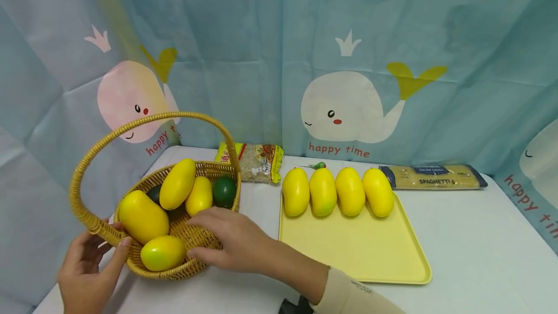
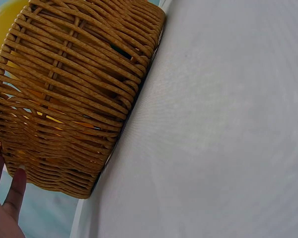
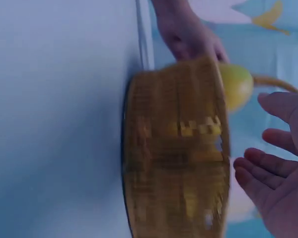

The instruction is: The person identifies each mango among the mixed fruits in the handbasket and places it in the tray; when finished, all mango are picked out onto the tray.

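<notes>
A wicker basket (image 1: 187,273) with a tall arched handle stands at the left of the table. Several yellow mangoes (image 1: 144,217) lie in it, along with a dark green rounded fruit (image 1: 224,192) and another dark piece mostly hidden behind them. My left hand (image 1: 89,268) grips the basket's rim near the handle's base, thumb on the near side. Over the basket's right side hovers my right hand (image 1: 235,241), its fingers loosely bent and holding nothing. The right wrist view shows that hand (image 3: 283,163) apart from the mangoes, just beyond the rim.
To the right, a yellow tray (image 1: 348,256) bears a row of mangoes (image 1: 322,192) along its far edge. Behind are a bag of dry food (image 1: 257,164), a spaghetti packet (image 1: 436,177) and a small green-and-red item (image 1: 320,165). A whale-print curtain (image 1: 261,62) encloses the table.
</notes>
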A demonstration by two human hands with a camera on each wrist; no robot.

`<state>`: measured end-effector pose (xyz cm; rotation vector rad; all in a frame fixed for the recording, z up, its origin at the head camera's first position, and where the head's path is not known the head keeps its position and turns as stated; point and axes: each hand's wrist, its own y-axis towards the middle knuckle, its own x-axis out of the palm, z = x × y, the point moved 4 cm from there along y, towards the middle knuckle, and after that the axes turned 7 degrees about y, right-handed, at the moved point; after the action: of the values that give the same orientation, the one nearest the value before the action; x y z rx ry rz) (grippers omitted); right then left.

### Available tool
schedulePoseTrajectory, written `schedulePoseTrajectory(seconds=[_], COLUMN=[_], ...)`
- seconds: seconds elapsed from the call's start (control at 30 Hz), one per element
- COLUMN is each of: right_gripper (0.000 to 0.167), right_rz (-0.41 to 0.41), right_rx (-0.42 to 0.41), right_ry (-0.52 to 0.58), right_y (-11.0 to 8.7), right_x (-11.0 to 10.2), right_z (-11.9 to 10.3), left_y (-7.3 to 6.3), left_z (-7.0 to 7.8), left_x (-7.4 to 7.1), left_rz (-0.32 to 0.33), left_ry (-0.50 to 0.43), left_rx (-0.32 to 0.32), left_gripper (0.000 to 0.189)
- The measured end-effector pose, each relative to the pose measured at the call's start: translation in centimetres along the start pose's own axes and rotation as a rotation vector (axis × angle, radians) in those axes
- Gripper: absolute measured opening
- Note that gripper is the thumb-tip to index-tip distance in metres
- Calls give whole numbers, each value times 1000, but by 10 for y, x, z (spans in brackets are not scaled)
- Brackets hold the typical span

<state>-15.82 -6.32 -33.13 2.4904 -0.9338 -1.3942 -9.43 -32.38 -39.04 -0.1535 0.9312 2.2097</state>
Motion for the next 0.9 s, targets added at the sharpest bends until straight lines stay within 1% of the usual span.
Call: schedulePoseTrajectory(seconds=[0.1, 0.17, 0.27, 0.4, 0.5, 0.7, 0.8, 0.9], right_gripper=[55, 61, 65, 62, 58, 52, 51, 49], right_rz=[-163, -237, -290, -327, -319, -209, -163, -98], right_rx=[88, 139, 183, 194, 175, 159, 165, 173], right_ry=[33, 39, 40, 68, 80, 117, 168, 250], right_y=[21, 31, 43, 51, 50, 47, 45, 44], right_x=[20, 30, 40, 44, 44, 39, 37, 34], right_z=[-1, 1, 3, 6, 8, 10, 12, 13], left_y=[-1, -1, -1, 0, 0, 0, 1, 0], left_z=[-1, -1, 0, 0, 1, 1, 0, -2], left_x=[0, 0, 0, 0, 0, 0, 0, 0], left_rz=[-1, -2, -1, -1, -2, -1, 1, 0], left_ry=[-9, -18, -30, -34, -32, -29, -36, -43], left_rx=[2, 8, 21, 17, 9, 12, 21, 28], left_gripper=[58, 58, 58, 57, 58, 59, 59, 59])
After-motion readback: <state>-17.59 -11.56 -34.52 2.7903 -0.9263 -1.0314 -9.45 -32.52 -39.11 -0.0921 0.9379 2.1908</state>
